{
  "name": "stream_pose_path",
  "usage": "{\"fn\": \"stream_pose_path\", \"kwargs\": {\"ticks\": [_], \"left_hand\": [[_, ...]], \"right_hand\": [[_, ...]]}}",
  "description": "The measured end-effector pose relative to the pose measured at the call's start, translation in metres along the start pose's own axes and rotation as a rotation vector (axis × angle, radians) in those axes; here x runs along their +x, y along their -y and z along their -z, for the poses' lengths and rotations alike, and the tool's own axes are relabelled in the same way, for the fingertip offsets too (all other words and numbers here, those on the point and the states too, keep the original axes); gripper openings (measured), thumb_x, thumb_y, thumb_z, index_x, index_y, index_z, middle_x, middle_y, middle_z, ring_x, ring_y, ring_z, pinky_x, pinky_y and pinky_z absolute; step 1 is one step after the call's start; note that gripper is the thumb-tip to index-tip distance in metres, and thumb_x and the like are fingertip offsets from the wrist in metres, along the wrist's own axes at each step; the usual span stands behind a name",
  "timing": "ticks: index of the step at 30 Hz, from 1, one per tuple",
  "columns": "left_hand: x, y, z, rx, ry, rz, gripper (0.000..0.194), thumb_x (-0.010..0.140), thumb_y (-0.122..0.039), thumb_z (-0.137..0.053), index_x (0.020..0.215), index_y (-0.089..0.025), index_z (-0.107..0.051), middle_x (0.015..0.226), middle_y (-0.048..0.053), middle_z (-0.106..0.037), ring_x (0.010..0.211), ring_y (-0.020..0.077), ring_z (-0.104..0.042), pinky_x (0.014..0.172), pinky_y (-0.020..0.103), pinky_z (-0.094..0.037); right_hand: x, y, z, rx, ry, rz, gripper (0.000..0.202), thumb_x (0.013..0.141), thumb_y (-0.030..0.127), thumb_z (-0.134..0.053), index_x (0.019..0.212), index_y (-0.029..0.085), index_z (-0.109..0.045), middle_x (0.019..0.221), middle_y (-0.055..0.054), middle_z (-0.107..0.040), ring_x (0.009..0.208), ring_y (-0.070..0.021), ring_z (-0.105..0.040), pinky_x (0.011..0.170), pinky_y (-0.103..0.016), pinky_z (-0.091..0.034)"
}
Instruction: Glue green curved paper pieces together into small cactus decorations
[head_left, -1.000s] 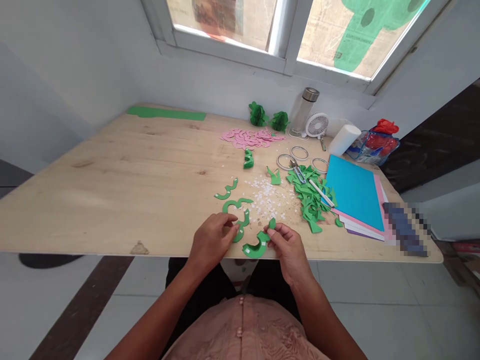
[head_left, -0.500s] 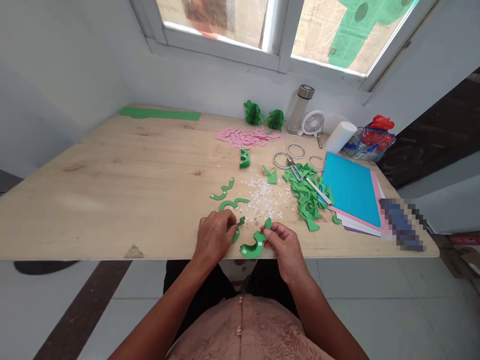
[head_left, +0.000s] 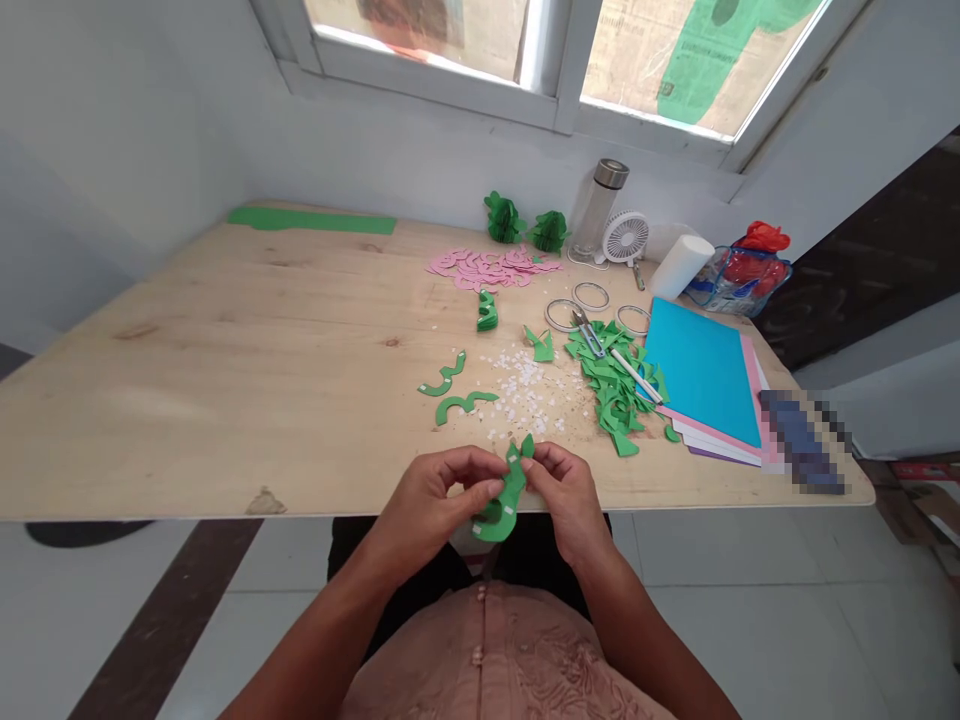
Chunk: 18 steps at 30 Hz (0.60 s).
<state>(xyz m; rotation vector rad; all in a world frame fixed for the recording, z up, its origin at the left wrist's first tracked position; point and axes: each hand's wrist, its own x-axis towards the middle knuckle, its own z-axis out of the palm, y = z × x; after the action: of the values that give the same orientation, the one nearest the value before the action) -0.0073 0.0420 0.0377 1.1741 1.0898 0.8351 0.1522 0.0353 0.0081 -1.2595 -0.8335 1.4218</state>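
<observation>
My left hand (head_left: 442,500) and my right hand (head_left: 566,500) meet at the table's front edge, both pinching curved green paper pieces (head_left: 510,495) that carry small white squares. These pieces lie against each other between my fingers. Just beyond my hands rest two loose wavy green strips, one plain-looking (head_left: 465,404) and one with white squares (head_left: 444,376). A small green stack (head_left: 487,311) sits farther back. White paper bits (head_left: 525,390) are scattered to the right of the strips.
Green scraps (head_left: 619,400) with snips (head_left: 589,335) and a white pen (head_left: 636,376) lie on the right, beside blue sheets (head_left: 701,370). Behind are metal rings (head_left: 591,296), pink cutouts (head_left: 487,268), a bottle (head_left: 600,210) and a fan (head_left: 625,237).
My left hand has lifted a green piece from the table and brought it right, against the piece in my right hand. The camera view has shifted slightly.
</observation>
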Motion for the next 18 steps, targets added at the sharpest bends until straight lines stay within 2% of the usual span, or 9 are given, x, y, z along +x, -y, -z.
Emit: {"fn": "stream_pose_path", "kwargs": {"ticks": [3,8,18], "left_hand": [[0.001,0.001,-0.010,0.131,-0.022,-0.042,0.015,0.073,-0.026,-0.064,0.083,-0.018,-0.072,0.070,0.000,-0.069,0.064,0.0143,-0.060,0.061,0.024,-0.047],[-0.001,0.004,-0.016,0.288,-0.117,-0.142,0.016,0.077,-0.024,-0.058,0.086,-0.019,-0.071,0.069,-0.001,-0.068,0.063,0.0138,-0.059,0.063,0.025,-0.047],[-0.001,0.008,-0.022,0.423,-0.247,-0.238,0.013,0.079,-0.023,-0.054,0.081,-0.020,-0.067,0.069,-0.003,-0.068,0.062,0.0128,-0.059,0.063,0.024,-0.046]], "right_hand": [[-0.002,0.003,-0.001,-0.011,0.025,0.000,0.016,0.067,0.034,-0.072,0.069,0.019,-0.069,0.066,0.000,-0.067,0.065,-0.0143,-0.057,0.063,-0.025,-0.043],[-0.003,0.005,-0.002,-0.004,0.022,0.000,0.015,0.066,0.033,-0.072,0.068,0.019,-0.067,0.066,0.000,-0.067,0.066,-0.0142,-0.057,0.063,-0.024,-0.043],[-0.002,0.001,-0.005,0.001,0.020,0.011,0.013,0.069,0.031,-0.070,0.074,0.019,-0.069,0.068,0.000,-0.067,0.066,-0.0139,-0.058,0.066,-0.025,-0.045]]}}
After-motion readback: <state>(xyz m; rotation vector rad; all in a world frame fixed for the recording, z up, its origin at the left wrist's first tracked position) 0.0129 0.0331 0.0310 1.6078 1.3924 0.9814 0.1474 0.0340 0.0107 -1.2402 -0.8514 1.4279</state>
